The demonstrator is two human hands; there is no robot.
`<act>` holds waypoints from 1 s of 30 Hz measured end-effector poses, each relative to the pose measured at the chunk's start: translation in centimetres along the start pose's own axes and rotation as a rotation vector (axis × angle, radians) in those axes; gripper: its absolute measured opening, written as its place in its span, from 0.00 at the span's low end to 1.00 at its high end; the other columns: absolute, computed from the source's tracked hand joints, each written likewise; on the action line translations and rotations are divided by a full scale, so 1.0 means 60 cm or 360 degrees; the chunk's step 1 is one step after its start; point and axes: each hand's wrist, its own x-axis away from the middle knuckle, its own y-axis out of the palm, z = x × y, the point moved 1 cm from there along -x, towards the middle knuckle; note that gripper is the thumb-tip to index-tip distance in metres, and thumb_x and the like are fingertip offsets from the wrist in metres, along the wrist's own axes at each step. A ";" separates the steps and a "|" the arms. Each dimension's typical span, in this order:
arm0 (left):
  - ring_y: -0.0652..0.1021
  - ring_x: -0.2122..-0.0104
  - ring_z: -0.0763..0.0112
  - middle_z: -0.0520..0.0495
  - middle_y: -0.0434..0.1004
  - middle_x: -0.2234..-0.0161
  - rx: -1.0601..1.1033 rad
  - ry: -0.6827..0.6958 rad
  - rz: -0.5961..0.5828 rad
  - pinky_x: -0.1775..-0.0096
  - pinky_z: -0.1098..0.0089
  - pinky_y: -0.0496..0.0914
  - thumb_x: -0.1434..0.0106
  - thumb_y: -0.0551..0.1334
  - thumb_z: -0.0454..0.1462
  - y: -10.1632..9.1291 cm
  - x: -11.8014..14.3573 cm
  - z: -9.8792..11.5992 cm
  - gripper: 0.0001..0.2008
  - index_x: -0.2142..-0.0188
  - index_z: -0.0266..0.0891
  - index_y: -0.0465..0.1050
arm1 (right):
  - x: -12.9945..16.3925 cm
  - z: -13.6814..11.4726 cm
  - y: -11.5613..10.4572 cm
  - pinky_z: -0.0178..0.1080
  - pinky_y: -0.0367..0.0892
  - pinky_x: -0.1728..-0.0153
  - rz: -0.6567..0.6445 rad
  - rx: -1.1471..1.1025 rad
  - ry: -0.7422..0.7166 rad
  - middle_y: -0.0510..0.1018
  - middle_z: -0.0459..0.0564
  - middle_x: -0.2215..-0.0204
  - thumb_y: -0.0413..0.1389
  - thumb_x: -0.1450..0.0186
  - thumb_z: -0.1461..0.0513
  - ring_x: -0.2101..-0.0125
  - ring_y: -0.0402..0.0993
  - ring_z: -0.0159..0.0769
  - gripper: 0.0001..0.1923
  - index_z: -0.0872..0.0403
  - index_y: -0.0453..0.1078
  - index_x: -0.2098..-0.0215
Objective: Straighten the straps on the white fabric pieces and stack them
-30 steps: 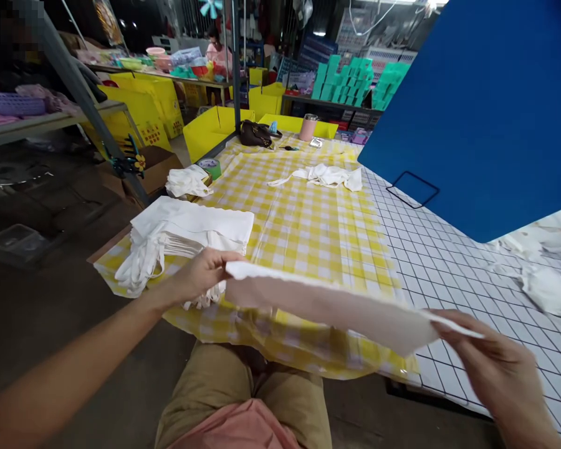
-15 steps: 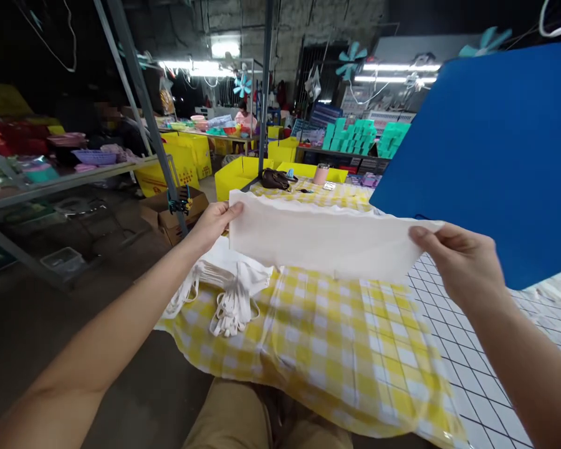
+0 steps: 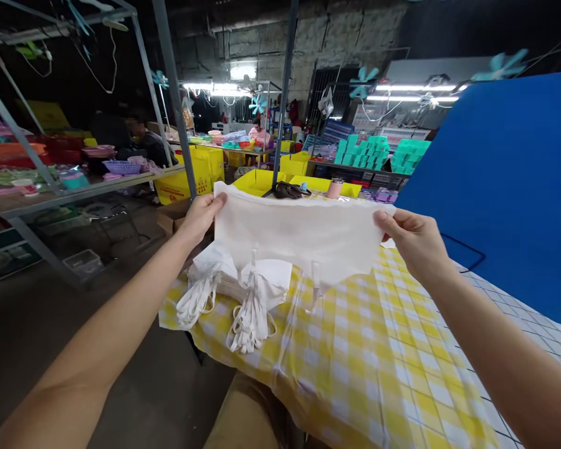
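Observation:
A white piece of cloth [image 3: 294,227] hangs stretched between my two hands above the table. My left hand [image 3: 201,215] pinches its upper left corner, and my right hand [image 3: 409,234] grips the upper right corner between thumb and fingers. Two narrow strips show near its lower edge. Below and to the left, a stack of white cloth pieces [image 3: 273,274] lies on the yellow checked tablecloth [image 3: 355,349]. Bunched white straps [image 3: 250,324] spill from that stack toward the table's front edge.
A large blue board [image 3: 509,187] leans at the right. Behind the cloth are a dark bag [image 3: 292,190], a pink cup [image 3: 335,188] and yellow bins [image 3: 257,182]. A metal post [image 3: 175,93] rises at the left, beside a bench of baskets [image 3: 121,167]. A person [image 3: 258,134] sits far back.
The cloth hangs lower and fuller, with its strips now showing. My right hand has come inward to the left, narrowing the span. The view has shifted, showing more of the stack.

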 end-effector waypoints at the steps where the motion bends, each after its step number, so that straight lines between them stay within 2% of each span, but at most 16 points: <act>1: 0.73 0.78 0.70 0.49 0.73 0.80 -0.0014 -0.0007 0.0035 0.77 0.74 0.68 0.52 0.64 0.53 -0.009 0.001 -0.001 0.22 0.76 0.34 0.68 | 0.000 -0.003 0.008 0.32 0.56 0.80 -0.0015 -0.0002 -0.0011 0.67 0.44 0.85 0.59 0.56 0.39 0.82 0.59 0.27 0.27 0.55 0.67 0.83; 5: 0.74 0.78 0.71 0.50 0.73 0.80 -0.0083 -0.0018 0.0131 0.77 0.75 0.67 0.49 0.63 0.49 -0.049 0.007 0.002 0.18 0.75 0.35 0.68 | 0.005 -0.021 0.038 0.32 0.57 0.80 -0.0113 -0.0054 -0.0031 0.66 0.43 0.86 0.59 0.55 0.39 0.82 0.59 0.26 0.27 0.55 0.66 0.83; 10: 0.74 0.76 0.70 0.53 0.72 0.80 -0.0128 0.0053 0.0203 0.75 0.72 0.68 0.49 0.64 0.48 -0.111 0.012 0.029 0.15 0.75 0.37 0.69 | 0.020 -0.054 0.070 0.31 0.59 0.77 -0.0309 -0.0147 -0.0089 0.62 0.41 0.85 0.57 0.46 0.44 0.81 0.60 0.25 0.24 0.55 0.62 0.83; 14: 0.74 0.76 0.69 0.56 0.73 0.79 -0.0118 0.0106 0.0229 0.73 0.69 0.69 0.51 0.66 0.47 -0.150 -0.002 0.046 0.13 0.75 0.41 0.69 | 0.024 -0.076 0.100 0.33 0.62 0.76 -0.0478 -0.0345 -0.0048 0.66 0.43 0.83 0.56 0.44 0.45 0.79 0.63 0.28 0.21 0.54 0.64 0.80; 16: 0.72 0.77 0.71 0.56 0.74 0.79 -0.0127 0.0036 0.0257 0.74 0.70 0.68 0.52 0.67 0.46 -0.159 -0.018 0.036 0.12 0.74 0.42 0.70 | 0.019 -0.070 0.121 0.33 0.62 0.77 -0.0493 -0.0427 0.0038 0.68 0.44 0.82 0.57 0.46 0.45 0.79 0.64 0.28 0.21 0.54 0.66 0.79; 18: 0.70 0.80 0.73 0.56 0.73 0.79 -0.0200 -0.0148 0.0246 0.75 0.71 0.66 0.53 0.67 0.45 -0.159 -0.037 0.004 0.12 0.72 0.41 0.70 | 0.012 -0.042 0.149 0.32 0.61 0.78 -0.0480 -0.0487 0.0155 0.68 0.43 0.82 0.58 0.48 0.45 0.80 0.63 0.27 0.20 0.54 0.66 0.78; 21: 0.69 0.81 0.73 0.54 0.71 0.81 -0.0643 -0.0435 0.0098 0.76 0.72 0.63 0.52 0.63 0.46 -0.142 -0.062 -0.081 0.15 0.74 0.36 0.70 | 0.011 0.041 0.204 0.31 0.58 0.80 -0.0438 -0.0339 0.0385 0.64 0.41 0.85 0.55 0.47 0.48 0.82 0.60 0.26 0.18 0.54 0.63 0.80; 24: 0.70 0.79 0.68 0.51 0.67 0.84 -0.1506 -0.0499 -0.0160 0.75 0.72 0.58 0.47 0.58 0.44 -0.117 -0.073 -0.178 0.14 0.82 0.36 0.66 | 0.027 0.145 0.262 0.31 0.54 0.83 -0.0402 -0.0019 0.0560 0.61 0.40 0.89 0.50 0.44 0.52 0.86 0.57 0.26 0.18 0.54 0.58 0.85; 26: 0.72 0.76 0.66 0.49 0.66 0.85 -0.1646 -0.0520 -0.0231 0.74 0.72 0.56 0.48 0.58 0.41 -0.104 -0.072 -0.226 0.14 0.85 0.37 0.64 | 0.043 0.204 0.291 0.32 0.51 0.84 -0.0400 0.0112 0.0625 0.59 0.41 0.92 0.51 0.46 0.55 0.88 0.56 0.26 0.17 0.53 0.56 0.88; 28: 0.73 0.73 0.64 0.48 0.68 0.83 -0.1703 -0.0516 -0.0264 0.74 0.73 0.56 0.47 0.57 0.41 -0.097 -0.069 -0.252 0.14 0.84 0.37 0.64 | 0.056 0.245 0.307 0.32 0.49 0.84 -0.0384 0.0222 0.0650 0.59 0.40 0.93 0.51 0.47 0.57 0.88 0.56 0.27 0.16 0.53 0.55 0.89; 30: 0.74 0.70 0.63 0.46 0.72 0.78 -0.1805 -0.0472 -0.0282 0.74 0.73 0.56 0.45 0.55 0.44 -0.097 -0.068 -0.260 0.14 0.81 0.38 0.67 | 0.059 0.269 0.311 0.32 0.49 0.82 -0.0373 0.0303 0.0641 0.60 0.40 0.92 0.50 0.46 0.58 0.87 0.56 0.27 0.15 0.53 0.56 0.88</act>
